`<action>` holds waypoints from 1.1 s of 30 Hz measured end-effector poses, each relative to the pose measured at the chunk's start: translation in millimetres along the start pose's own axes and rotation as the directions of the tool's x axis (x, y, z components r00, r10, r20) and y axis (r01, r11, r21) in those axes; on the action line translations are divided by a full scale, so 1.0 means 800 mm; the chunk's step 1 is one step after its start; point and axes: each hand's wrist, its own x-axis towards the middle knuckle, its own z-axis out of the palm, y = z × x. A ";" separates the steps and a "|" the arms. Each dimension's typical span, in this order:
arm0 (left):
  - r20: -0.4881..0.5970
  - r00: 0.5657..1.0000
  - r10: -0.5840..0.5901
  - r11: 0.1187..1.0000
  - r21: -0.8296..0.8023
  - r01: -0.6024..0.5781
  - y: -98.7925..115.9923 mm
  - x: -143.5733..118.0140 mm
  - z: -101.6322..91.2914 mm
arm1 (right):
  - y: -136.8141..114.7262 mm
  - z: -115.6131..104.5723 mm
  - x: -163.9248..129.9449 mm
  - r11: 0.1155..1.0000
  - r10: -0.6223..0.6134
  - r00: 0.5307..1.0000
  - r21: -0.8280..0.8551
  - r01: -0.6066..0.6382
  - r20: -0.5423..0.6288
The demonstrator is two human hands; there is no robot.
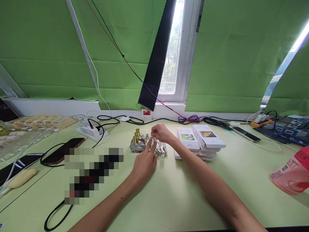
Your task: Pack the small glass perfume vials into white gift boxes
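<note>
My left hand lies low over the table with its index and middle fingers stretched out to a cluster of small clear glass bottles. Just behind those fingertips, my right hand bends down with fingers pinched together among the bottles. What sits in the pinch is too small and hidden to make out. Left of my hands stand glass bottles with gold tops. Several small silver-capped pieces lie close to my left fingertips, partly covered by both hands.
Two stacks of white boxes stand right of my hands. A pink container is at the right edge. Phones and a power strip lie left. Black cables run along the back. A pixelated patch hides something.
</note>
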 end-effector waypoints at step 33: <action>-0.014 1.000 0.002 1.000 0.017 -0.002 -0.004 -0.001 0.007 | -0.005 -0.007 -0.004 0.987 -0.043 0.998 -0.155 0.051 0.054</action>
